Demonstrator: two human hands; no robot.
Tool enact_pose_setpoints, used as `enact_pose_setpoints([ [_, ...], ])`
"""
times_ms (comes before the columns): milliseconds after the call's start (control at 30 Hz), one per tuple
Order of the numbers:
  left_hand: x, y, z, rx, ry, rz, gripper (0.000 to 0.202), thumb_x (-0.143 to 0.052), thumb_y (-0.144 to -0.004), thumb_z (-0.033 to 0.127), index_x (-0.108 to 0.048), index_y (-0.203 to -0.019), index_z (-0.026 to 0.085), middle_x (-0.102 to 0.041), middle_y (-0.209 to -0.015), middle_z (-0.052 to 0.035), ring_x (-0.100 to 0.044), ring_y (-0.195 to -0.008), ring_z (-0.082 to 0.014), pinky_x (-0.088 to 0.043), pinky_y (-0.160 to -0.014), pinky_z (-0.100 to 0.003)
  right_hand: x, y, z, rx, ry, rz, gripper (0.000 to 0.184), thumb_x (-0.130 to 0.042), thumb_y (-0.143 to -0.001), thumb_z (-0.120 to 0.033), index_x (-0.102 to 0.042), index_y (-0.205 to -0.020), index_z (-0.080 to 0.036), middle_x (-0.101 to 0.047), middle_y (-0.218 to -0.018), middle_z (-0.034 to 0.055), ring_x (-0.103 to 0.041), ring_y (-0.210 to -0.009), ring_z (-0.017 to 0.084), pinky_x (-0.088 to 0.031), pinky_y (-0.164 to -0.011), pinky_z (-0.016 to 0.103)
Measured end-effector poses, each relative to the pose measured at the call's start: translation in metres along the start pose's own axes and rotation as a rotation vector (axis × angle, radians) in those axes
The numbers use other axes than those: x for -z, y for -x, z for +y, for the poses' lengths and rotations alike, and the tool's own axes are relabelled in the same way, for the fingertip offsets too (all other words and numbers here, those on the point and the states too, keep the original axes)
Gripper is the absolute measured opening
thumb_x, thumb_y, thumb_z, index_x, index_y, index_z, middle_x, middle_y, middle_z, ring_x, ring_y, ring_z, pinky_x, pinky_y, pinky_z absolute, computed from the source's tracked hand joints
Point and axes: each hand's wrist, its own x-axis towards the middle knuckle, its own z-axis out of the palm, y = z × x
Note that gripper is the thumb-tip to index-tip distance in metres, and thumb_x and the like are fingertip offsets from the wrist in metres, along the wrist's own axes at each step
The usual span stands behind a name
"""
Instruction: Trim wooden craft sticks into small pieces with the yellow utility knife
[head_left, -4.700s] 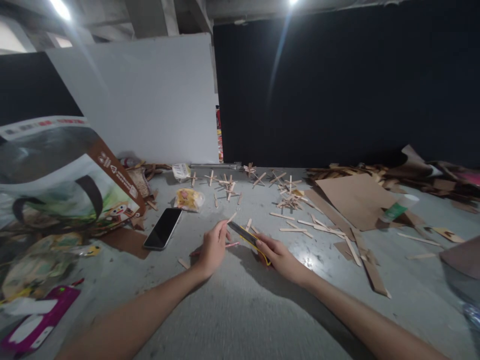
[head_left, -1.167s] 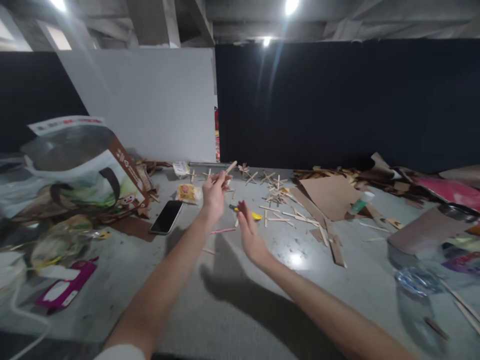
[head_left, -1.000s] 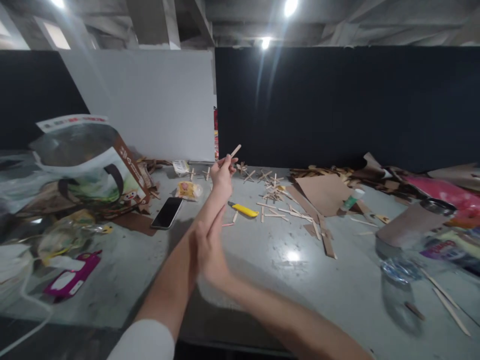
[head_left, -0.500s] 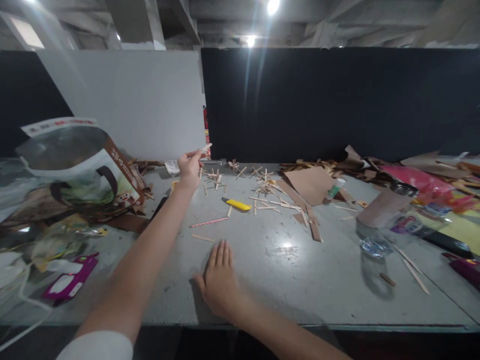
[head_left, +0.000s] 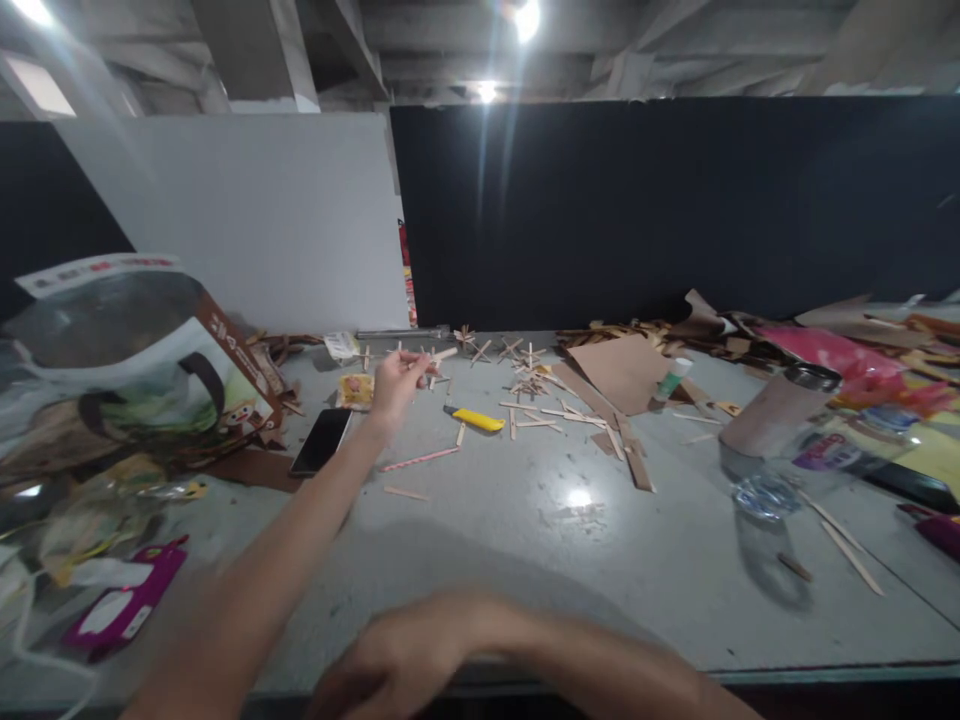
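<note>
My left hand (head_left: 394, 378) reaches out over the grey table (head_left: 570, 560), fingers pinched on a short wooden stick (head_left: 442, 354) held above the surface. Just right of it a yellow utility knife (head_left: 474, 419) lies on the table, and a thin pink stick (head_left: 418, 459) lies nearer me. Several loose and crossed wooden sticks (head_left: 525, 382) are scattered behind the knife. My right hand (head_left: 390, 665) is low at the table's front edge, blurred, with its fingers unclear.
A black phone (head_left: 321, 441) lies left of my left hand, beside a large printed bag (head_left: 135, 370). Brown cardboard pieces (head_left: 619, 368), a glue tube (head_left: 670, 380) and a clear plastic bottle (head_left: 759, 470) fill the right side. A pink packet (head_left: 124, 610) lies front left.
My right hand let go of the yellow knife, lay flat on the table, then drew back to the front edge. My left hand lifted the stick, reached far, and has now dropped lower.
</note>
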Motion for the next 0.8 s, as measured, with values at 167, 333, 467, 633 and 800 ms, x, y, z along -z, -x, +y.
enact_pose_setpoints([
  [167,0.009,0.041,-0.052,0.136,-0.012,-0.069,0.041,-0.086,-0.067,0.05,-0.063,-0.078,0.018,-0.076,-0.069,-0.0052,-0.054,-0.05,-0.0105,-0.043,-0.053,-0.022,0.082,0.067,0.039,-0.106,0.004,0.468,0.032,-0.049,-0.107,-0.029,-0.077,-0.102,-0.016,-0.072,-0.073,-0.0001,-0.069,-0.066,0.013,-0.052,-0.062,0.021],
  [333,0.001,0.051,-0.086,0.22,-0.018,-0.119,0.044,-0.083,-0.064,0.054,-0.062,-0.079,0.019,-0.074,-0.067,-0.0044,-0.053,-0.048,-0.0113,-0.042,-0.051,-0.023,0.152,0.093,0.095,-0.333,0.464,1.08,0.031,-0.044,-0.103,-0.023,-0.074,-0.106,-0.015,-0.074,-0.092,0.0085,-0.067,-0.085,0.021,-0.051,-0.08,0.033],
  [467,-0.002,0.047,-0.1,0.235,-0.006,-0.133,0.044,-0.081,-0.065,0.055,-0.063,-0.081,0.019,-0.075,-0.068,-0.0053,-0.055,-0.049,-0.0125,-0.042,-0.052,-0.023,0.169,0.087,0.131,-0.437,0.634,1.185,0.03,-0.064,-0.094,-0.029,-0.07,-0.119,-0.013,-0.065,-0.126,0.0211,-0.055,-0.12,0.034,-0.042,-0.104,0.047],
  [633,-0.001,0.045,-0.111,0.233,-0.003,-0.15,0.047,-0.079,-0.069,0.06,-0.069,-0.085,0.017,-0.075,-0.072,-0.0062,-0.055,-0.051,-0.013,-0.042,-0.052,-0.024,0.162,0.076,0.155,-0.518,0.716,1.151,0.02,-0.061,-0.098,-0.027,-0.069,-0.113,-0.016,-0.066,-0.126,0.0201,-0.055,-0.121,0.036,-0.039,-0.103,0.048],
  [800,0.002,0.047,-0.113,0.187,-0.032,-0.138,0.052,-0.073,-0.077,0.066,-0.074,-0.098,0.017,-0.078,-0.082,-0.0083,-0.06,-0.057,-0.0154,-0.047,-0.057,-0.027,0.16,0.079,0.161,-0.572,0.72,1.194,0.029,-0.04,-0.107,-0.027,-0.06,-0.122,-0.013,-0.069,-0.122,0.021,-0.06,-0.116,0.034,-0.038,-0.103,0.048],
])
